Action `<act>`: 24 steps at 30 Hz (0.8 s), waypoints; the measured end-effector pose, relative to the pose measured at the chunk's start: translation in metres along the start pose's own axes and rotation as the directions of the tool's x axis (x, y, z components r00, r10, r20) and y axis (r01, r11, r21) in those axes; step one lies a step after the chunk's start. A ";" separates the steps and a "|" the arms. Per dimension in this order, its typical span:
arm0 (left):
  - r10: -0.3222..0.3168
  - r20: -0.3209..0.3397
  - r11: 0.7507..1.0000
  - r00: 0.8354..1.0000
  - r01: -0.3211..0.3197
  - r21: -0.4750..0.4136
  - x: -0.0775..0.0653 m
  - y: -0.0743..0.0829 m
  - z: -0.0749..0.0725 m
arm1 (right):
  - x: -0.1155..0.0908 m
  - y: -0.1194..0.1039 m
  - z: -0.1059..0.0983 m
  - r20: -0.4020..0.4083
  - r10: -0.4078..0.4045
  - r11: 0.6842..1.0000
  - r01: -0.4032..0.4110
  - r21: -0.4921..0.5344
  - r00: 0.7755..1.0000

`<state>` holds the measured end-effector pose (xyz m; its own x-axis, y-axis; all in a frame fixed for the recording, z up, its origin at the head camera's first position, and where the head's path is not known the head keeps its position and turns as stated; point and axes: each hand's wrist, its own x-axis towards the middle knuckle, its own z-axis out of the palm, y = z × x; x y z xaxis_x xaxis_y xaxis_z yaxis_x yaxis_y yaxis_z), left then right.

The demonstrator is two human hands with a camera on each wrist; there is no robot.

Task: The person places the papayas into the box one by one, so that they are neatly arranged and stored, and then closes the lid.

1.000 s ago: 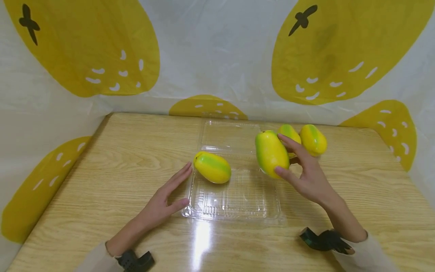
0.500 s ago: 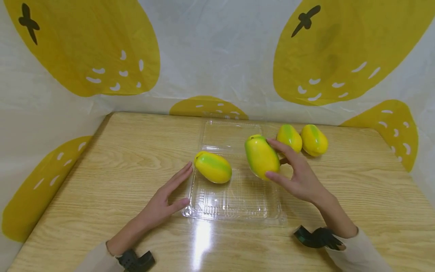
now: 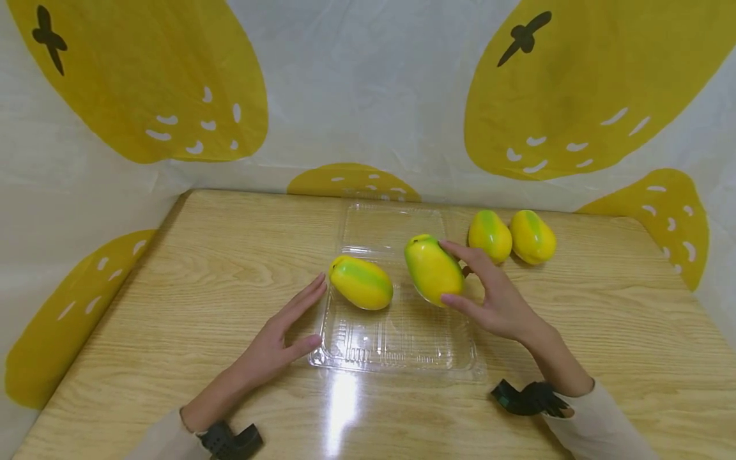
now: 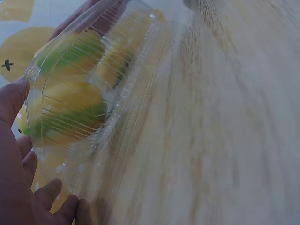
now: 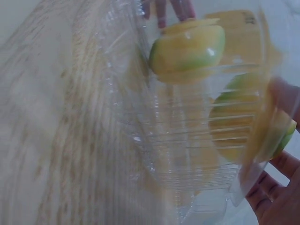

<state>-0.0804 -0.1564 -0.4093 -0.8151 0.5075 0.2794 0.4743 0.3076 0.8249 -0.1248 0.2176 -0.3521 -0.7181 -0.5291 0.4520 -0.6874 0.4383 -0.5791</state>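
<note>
My right hand (image 3: 491, 294) grips a yellow-green mango (image 3: 434, 269) between thumb and fingers, over the right half of a clear plastic clamshell box (image 3: 402, 364). A second mango (image 3: 361, 283) lies in the left part of the box's tray. Beside the tray's left wall, my left hand (image 3: 287, 329) rests with fingers straight, fingertips right at the rim. In the left wrist view, its fingers (image 4: 47, 194) stand along the clear wall, with mangoes showing through the plastic. The right wrist view has the gripped mango (image 5: 234, 122) partly behind the ribbed wall.
Two more mangoes (image 3: 490, 236) (image 3: 533, 237) sit side by side at the back right of the wooden table (image 3: 230, 243). The box's lid (image 3: 393, 227) lies open toward the back. A fruit-print cloth (image 3: 368, 96) hangs behind the table.
My right hand has moved left with its mango, from the box's right edge to over the tray, closer to the mango inside. My left hand has stayed put.
</note>
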 end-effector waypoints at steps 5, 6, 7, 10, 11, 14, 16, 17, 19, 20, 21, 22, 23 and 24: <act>-0.014 0.002 1.000 1.000 0.014 -0.007 0.000 0.000 0.000 | 0.000 0.002 0.003 0.005 -0.042 0.999 0.042 -0.003 0.999; -0.014 0.001 1.000 1.000 0.014 -0.007 0.000 -0.001 0.000 | 0.000 0.002 0.004 0.008 -0.043 0.999 0.043 -0.003 0.999; -0.015 0.001 1.000 1.000 0.015 -0.009 0.000 0.000 0.000 | 0.000 0.002 0.004 0.013 -0.041 0.999 0.041 -0.004 0.999; -0.012 0.001 1.000 1.000 0.012 -0.012 -0.001 -0.001 0.000 | 0.000 0.002 0.005 0.030 -0.032 0.999 0.033 -0.010 0.999; -0.010 0.002 1.000 1.000 0.010 -0.011 -0.001 -0.001 0.000 | 0.000 0.002 0.006 0.034 -0.031 0.999 0.031 -0.012 0.999; -0.012 0.003 1.000 1.000 0.012 -0.012 -0.001 -0.001 0.000 | 0.000 0.002 0.006 0.047 -0.033 0.999 0.034 -0.017 0.998; -0.013 0.004 1.000 1.000 0.013 -0.006 -0.001 -0.001 0.000 | 0.000 0.004 0.007 0.055 -0.045 0.999 0.046 -0.025 0.998; -0.015 0.004 1.000 1.000 0.015 -0.003 -0.001 -0.001 0.000 | 0.000 0.005 0.007 0.058 -0.051 0.998 0.053 -0.031 0.997; -0.021 0.004 1.000 1.000 0.021 0.003 -0.001 0.000 -0.001 | -0.001 0.007 0.008 0.070 -0.059 0.997 0.062 -0.040 0.996; -0.024 0.004 1.000 1.000 0.024 0.006 -0.001 0.000 -0.001 | -0.001 0.007 0.008 0.076 -0.064 0.997 0.067 -0.045 0.995; -0.024 0.004 1.000 1.000 0.024 0.007 -0.001 0.000 -0.001 | -0.001 0.007 0.008 0.080 -0.070 0.996 0.074 -0.052 0.994; -0.025 0.004 1.000 1.000 0.025 0.007 -0.001 0.000 0.000 | -0.001 0.007 0.008 0.086 -0.071 0.995 0.076 -0.058 0.994; -0.024 0.004 1.000 1.000 0.024 0.008 0.000 0.000 0.000 | 0.000 0.008 0.008 0.090 -0.072 0.995 0.077 -0.062 0.993; -0.024 0.003 1.000 1.000 0.024 0.008 0.000 -0.001 0.000 | 0.000 0.008 0.008 0.095 -0.070 0.995 0.076 -0.063 0.993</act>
<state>-0.0805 -0.1572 -0.4097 -0.8253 0.5025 0.2578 0.4569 0.3258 0.8277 -0.1287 0.2150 -0.3623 -0.6545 -0.6253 0.4250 -0.7458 0.4414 -0.4989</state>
